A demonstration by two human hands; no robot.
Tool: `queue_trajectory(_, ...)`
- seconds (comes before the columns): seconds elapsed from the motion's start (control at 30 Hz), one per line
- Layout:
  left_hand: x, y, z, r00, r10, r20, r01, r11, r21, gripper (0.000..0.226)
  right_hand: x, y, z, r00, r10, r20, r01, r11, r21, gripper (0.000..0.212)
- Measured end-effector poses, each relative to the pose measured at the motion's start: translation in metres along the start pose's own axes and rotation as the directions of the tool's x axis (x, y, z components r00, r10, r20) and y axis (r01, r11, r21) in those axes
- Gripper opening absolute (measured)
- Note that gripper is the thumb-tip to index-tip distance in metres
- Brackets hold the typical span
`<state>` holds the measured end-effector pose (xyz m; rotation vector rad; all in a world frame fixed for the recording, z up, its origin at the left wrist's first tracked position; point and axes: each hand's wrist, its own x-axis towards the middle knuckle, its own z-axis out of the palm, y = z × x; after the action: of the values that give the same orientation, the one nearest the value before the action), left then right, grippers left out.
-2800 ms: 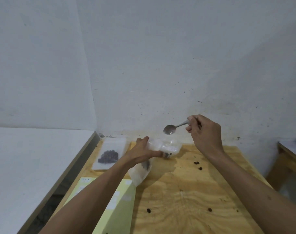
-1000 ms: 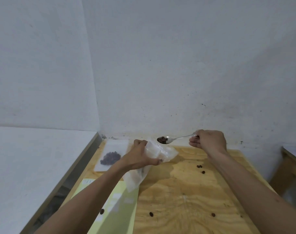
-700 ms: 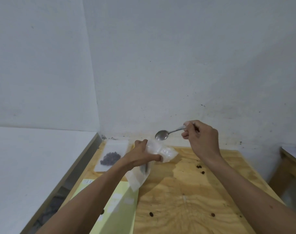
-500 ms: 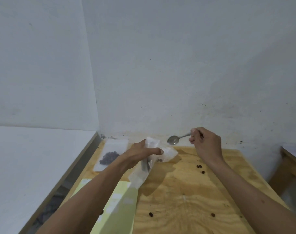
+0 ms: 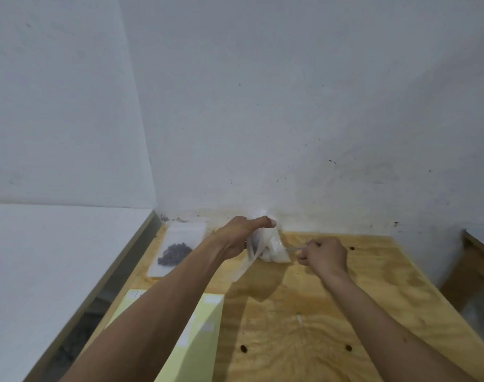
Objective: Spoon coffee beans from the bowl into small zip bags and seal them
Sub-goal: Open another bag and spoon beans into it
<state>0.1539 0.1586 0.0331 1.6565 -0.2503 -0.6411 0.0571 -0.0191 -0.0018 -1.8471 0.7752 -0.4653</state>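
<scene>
The left hand (image 5: 239,238) is gripping a small zip bag (image 5: 253,253) by its mouth just above the wooden table (image 5: 304,312), probably keeping it open for filling. The right hand (image 5: 325,256) is curling round a spoon (image 5: 293,248), dipping it into the crumpled plastic beside that bag; a filled bag (image 5: 177,250) is lying to its left.

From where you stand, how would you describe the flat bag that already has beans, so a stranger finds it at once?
Start at the wooden table and go to its far left corner, by the wall. There the filled zip bag lies flat, a dark heap of beans showing through it. Unlike the clear bag gripped in the left hand, nobody touches it.
</scene>
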Motion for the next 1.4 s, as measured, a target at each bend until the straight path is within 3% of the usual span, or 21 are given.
queue_trajectory(0.1, 0.000, -0.005, -0.003, 1.000, 0.010, 0.014, -0.010, 0.999, 0.037, 0.078, 0.007, 0.005, -0.001, 0.969, 0.243, 0.040, -0.246, 0.945, 0.218, 0.023)
queue_trajectory(0.2, -0.008, -0.007, -0.015, 0.999, 0.019, 0.045, -0.020, 0.999, 0.038, 0.065, 0.009, 0.005, -0.003, 0.946, 0.313, 0.088, -0.324, 0.892, 0.315, 0.020)
queue_trajectory(0.3, -0.018, -0.008, -0.027, 0.999, 0.016, 0.047, -0.019, 0.998, 0.060, 0.034, 0.012, 0.002, -0.005, 0.949, 0.305, 0.080, -0.313, 0.876, 0.368, 0.019)
queue_trajectory(0.37, -0.023, -0.013, -0.035, 0.998, -0.001, 0.063, -0.003, 0.997, 0.072, 0.025, 0.011, 0.000, -0.007, 0.950, 0.302, 0.075, -0.308, 0.877, 0.370, 0.019)
queue_trajectory(0.47, -0.030, -0.018, -0.044, 0.997, -0.021, 0.069, 0.014, 0.994, 0.108, 0.031, 0.008, -0.001, -0.012, 0.957, 0.284, 0.059, -0.285, 0.877, 0.386, 0.020)
queue_trajectory(0.6, -0.041, -0.025, -0.053, 0.995, -0.010, 0.095, -0.006, 0.986, 0.165, 0.019, 0.003, -0.008, -0.022, 0.965, 0.262, 0.021, -0.249, 0.886, 0.392, 0.022)
queue_trajectory(0.77, -0.046, -0.024, -0.057, 0.988, 0.059, 0.144, -0.093, 0.964, 0.248, 0.034, 0.004, -0.018, -0.034, 0.975, 0.221, -0.008, -0.200, 0.893, 0.403, 0.021)
queue_trajectory(0.87, -0.054, -0.017, -0.054, 0.985, 0.113, 0.128, -0.152, 0.924, 0.352, 0.019, 0.005, -0.031, -0.040, 0.981, 0.195, -0.001, -0.176, 0.887, 0.426, 0.019)
queue_trajectory(0.97, -0.057, -0.015, -0.048, 0.980, 0.186, 0.075, -0.200, 0.884, 0.423, 0.018, 0.005, -0.047, -0.047, 0.988, 0.152, 0.016, -0.145, 0.890, 0.432, 0.017)
queue_trajectory(1.1, -0.056, -0.022, -0.037, 0.971, 0.232, -0.054, -0.166, 0.822, 0.544, 0.082, -0.004, -0.073, -0.051, 0.997, 0.061, 0.037, -0.071, 0.892, 0.445, 0.016)
queue_trajectory(1.27, -0.058, -0.019, -0.022, 0.965, 0.252, -0.075, -0.195, 0.877, 0.438, 0.081, -0.031, -0.093, -0.047, 0.980, -0.193, 0.044, 0.172, 0.940, 0.294, 0.020)
queue_trajectory(1.4, -0.056, -0.017, -0.018, 0.966, 0.238, -0.101, -0.175, 0.889, 0.422, 0.085, -0.056, -0.097, -0.045, 0.851, -0.523, 0.053, 0.518, 0.852, 0.074, 0.026)
